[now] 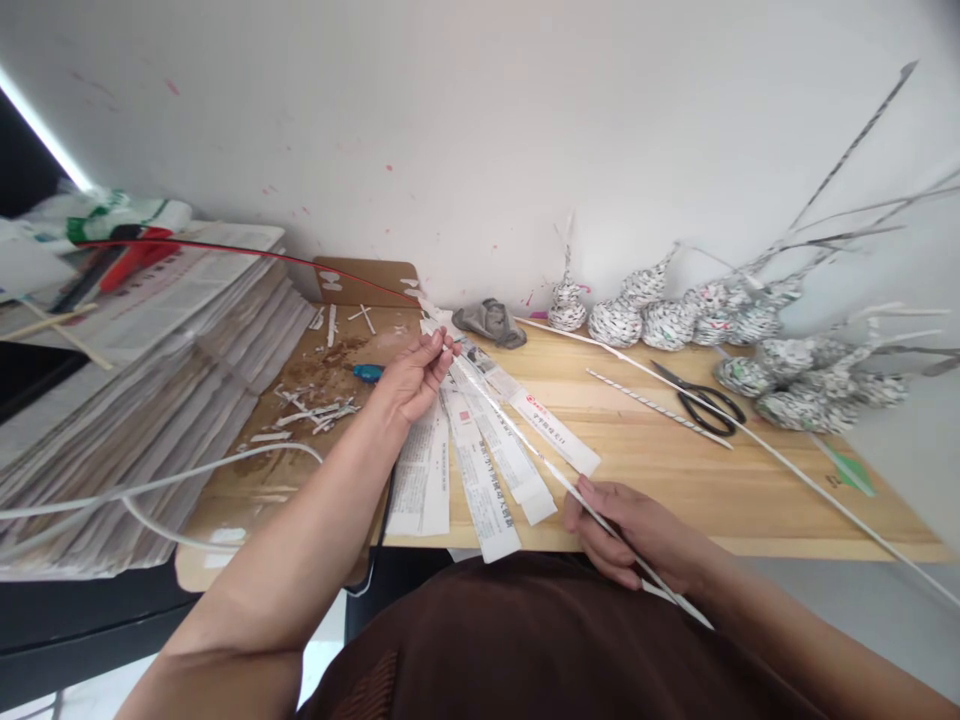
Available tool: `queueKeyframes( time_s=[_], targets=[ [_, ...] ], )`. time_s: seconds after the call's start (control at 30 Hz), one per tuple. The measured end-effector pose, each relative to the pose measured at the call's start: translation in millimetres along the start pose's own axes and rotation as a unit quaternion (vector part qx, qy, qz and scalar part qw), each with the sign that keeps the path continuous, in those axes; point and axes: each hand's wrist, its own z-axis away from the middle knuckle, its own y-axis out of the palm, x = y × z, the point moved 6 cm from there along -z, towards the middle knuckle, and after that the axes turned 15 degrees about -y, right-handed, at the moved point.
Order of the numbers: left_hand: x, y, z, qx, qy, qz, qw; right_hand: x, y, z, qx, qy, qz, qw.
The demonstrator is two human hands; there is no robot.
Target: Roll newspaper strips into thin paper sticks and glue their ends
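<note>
While a thin white rod (517,425) is pinched toward its far end by the left hand (424,375) and clasped lower down by the right hand (630,525), it is slanted over paper strips (480,480) and the table (622,440) edge. If unevenly pulled, it might be kinked; strips at the front edge might be knocked off by a forearm. Open wood is found rightward, crossed by a long rod (787,457) and scissors (681,388).
</note>
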Motion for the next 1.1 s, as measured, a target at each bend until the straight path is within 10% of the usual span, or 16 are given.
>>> queueKeyframes(
  time_s=[0.2,0.37,0.5,1.1],
  targets=[
    [-3.3,-0.7,0.5,-0.012,0.018,-0.013,1.000,36.1,-16.0,-3.5,-0.106,-0.143,0.457,0.871],
    [-1.3,0.3,2.2,-0.020,0.008,-0.009,1.000,5.0,-12.2,-3.8,-0.050,-0.046,0.137,0.988],
    [0.0,1.7,3.2,-0.012,0.002,-0.006,1.000,-4.1,-1.5,0.8,0.016,0.001,-0.130,0.991],
    [-2.7,3.1,3.9,-0.005,0.016,-0.017,1.000,29.2,2.4,-42.2,-0.041,-0.078,0.151,0.984]
  ],
)
